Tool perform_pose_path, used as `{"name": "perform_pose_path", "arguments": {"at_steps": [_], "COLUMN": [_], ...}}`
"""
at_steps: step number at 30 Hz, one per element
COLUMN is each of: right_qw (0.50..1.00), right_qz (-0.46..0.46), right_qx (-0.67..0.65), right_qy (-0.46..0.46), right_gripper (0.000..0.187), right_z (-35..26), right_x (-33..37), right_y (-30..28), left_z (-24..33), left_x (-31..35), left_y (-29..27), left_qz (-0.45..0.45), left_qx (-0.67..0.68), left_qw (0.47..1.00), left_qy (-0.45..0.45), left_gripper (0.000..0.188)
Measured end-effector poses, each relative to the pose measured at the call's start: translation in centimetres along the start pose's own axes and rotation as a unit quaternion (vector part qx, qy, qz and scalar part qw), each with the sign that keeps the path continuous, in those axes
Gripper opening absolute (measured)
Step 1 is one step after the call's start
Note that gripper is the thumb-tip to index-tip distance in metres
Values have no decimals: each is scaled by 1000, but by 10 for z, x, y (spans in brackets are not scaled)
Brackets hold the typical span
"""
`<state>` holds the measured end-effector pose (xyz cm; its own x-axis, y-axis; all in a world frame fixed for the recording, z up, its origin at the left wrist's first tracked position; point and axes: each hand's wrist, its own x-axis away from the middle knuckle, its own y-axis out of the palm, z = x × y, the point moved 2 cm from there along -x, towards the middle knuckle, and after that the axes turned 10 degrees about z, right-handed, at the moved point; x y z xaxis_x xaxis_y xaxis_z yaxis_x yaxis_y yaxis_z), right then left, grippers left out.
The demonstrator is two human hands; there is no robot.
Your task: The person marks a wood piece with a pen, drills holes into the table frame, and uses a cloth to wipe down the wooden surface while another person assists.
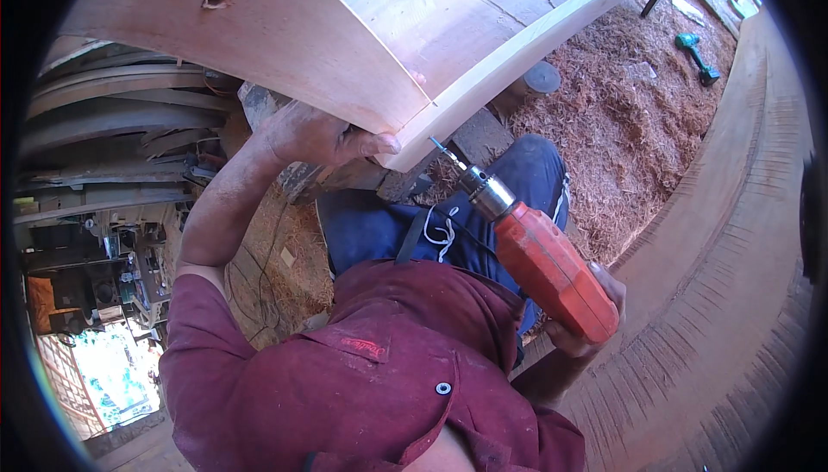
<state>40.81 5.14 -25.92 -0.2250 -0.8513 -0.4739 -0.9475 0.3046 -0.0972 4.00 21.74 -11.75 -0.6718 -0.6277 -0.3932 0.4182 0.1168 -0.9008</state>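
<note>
My right hand (608, 299) is wrapped around the rear grip of a red power drill (552, 265). The drill has a metal chuck (487, 191) and a thin bit (444, 148) pointing up and left. The bit's tip is at the edge of a pale wooden rail (517, 58); whether it touches is not clear. A curved wooden board (259, 32) with a knot hole meets this rail at a corner. There my left hand (319, 137) grips the curved board's lower end, thumb near the joint, some fingers hidden behind the wood.
Wood shavings (630, 127) cover the ground at right, where a green cordless drill (697, 58) lies. A large curved plank with saw-like marks (716, 299) runs along the right. Curved boards (121, 118) are stacked at left. Under the corner stand wooden blocks (481, 137).
</note>
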Motion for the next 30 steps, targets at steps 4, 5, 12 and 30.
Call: {"name": "perform_pose_path", "arguments": {"at_steps": [4,5,12,30], "right_qw": [995,995,994,998], "right_qz": [-6,-7,-42,-23], "right_qx": [70,71,64,38], "right_qy": [-74,-73,-72,-45], "right_gripper": [83,83,92,91], "right_z": [-6,-7,-2,-2], "right_x": [-3,-4,8,10], "right_y": [1,1,-4,-3], "left_z": [-1,-2,-4,-6], "left_x": [5,6,6,7], "left_y": [1,1,0,2], "left_qz": [-14,-20,-35,-35], "left_qx": [-32,-54,-36,-23], "left_qw": [999,998,999,998], "left_qy": [0,1,-14,-41], "left_gripper": [46,46,48,55]}}
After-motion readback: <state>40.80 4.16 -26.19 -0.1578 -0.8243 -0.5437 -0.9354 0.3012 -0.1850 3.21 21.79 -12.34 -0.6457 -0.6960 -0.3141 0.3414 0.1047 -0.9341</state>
